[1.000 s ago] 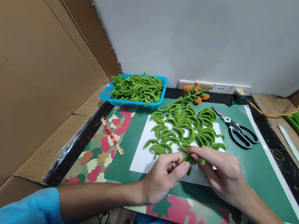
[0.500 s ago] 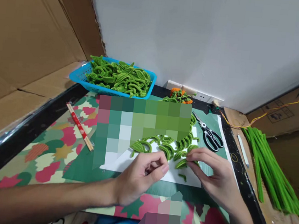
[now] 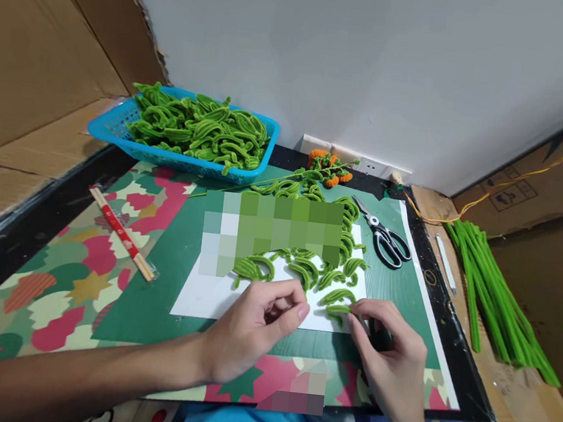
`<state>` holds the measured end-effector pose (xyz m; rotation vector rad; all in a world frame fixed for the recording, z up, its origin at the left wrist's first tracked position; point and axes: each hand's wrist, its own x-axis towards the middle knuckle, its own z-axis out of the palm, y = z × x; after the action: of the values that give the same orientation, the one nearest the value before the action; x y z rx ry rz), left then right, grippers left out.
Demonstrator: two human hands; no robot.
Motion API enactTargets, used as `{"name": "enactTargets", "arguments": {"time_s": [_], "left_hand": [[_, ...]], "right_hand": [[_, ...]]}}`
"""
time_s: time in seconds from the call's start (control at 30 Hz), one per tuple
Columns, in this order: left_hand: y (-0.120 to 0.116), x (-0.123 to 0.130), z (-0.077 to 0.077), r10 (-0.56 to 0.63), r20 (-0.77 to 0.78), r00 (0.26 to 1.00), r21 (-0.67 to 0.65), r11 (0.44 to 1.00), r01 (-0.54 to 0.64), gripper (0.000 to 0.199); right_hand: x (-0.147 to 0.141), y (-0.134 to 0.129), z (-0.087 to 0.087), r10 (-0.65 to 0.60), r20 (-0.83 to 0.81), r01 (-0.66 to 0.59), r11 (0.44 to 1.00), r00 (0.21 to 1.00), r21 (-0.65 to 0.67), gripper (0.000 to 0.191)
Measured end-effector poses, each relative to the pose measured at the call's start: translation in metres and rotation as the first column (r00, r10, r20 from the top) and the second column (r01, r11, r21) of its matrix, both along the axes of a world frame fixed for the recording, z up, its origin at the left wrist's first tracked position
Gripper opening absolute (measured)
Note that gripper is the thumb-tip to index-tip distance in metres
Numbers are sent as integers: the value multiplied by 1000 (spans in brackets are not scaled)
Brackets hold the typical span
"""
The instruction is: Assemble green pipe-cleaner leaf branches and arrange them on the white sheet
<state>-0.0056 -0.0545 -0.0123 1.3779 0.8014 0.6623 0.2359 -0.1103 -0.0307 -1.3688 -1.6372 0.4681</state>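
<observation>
Head view, lower centre: the right hand [image 3: 391,340] pinches a green fuzzy piece [image 3: 337,309] close to its neighbours, which a careless drag could snag, while the left hand [image 3: 262,326] curls loosely, its grip contents unclear.

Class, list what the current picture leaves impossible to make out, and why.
All in the head view:
- Middle of the loose green pieces: pixelated blocks.
- Anything inside the left hand: its curled fingers.
- Floor of the blue basket: the green heap.
- Print on the red band: too small.
- Yellow cable's far end: right edge.
</observation>
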Motion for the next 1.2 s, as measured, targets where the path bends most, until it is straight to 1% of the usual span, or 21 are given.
{"name": "enactTargets", "arguments": {"time_s": [0.1, 0.23, 0.3, 0.37, 0.53, 0.63, 0.73, 0.93, 1.07, 1.2], "left_hand": [[1, 0, -1, -2, -8, 1000, 0, 1000, 2, 39], [2, 1, -3, -10, -8, 1000, -8, 1000, 10, 38], [2, 1, -3, -15, -14, 1000, -13, 1000, 15, 38], [1, 1, -2, -18, -17, 1000, -17, 1000, 18, 38], [1, 0, -2, -20, -8, 1000, -27, 999, 20, 37], [1, 0, -2, -16, -14, 1000, -35, 999, 16, 39], [1, 0, -3, -8, -32, 999, -48, 999, 6, 38], [-1, -5, -9, -9, -63, 998, -61, 998, 5, 41], [-2, -7, -10, -5, -100, 995, -58, 998, -1, 42], [0, -6, -7, 0, -126, 992, -44, 999, -6, 45]], "right_hand": [[-1, 0, 0, 40, 22, -40, 999, 999, -9, 6], [4, -3, -2, 91, -15, -92, 988, 996, -121, 5], [7, -4, -4, 102, -26, -105, 981, 994, -164, 9], [8, -5, -5, 123, -15, -124, 978, 992, -169, 15], [8, -6, -8, 165, 7, -162, 978, 986, -131, 24], [6, -6, -9, 170, 21, -167, 980, 985, -109, 24], [0, -5, -9, 165, 74, -160, 984, 983, -74, 23], [-18, 3, -14, 120, 207, -137, 988, 971, 70, 21], [-18, 3, -20, 61, 244, -88, 991, 968, 99, 24], [-15, -1, -23, 22, 242, -51, 992, 970, 113, 26]]}}
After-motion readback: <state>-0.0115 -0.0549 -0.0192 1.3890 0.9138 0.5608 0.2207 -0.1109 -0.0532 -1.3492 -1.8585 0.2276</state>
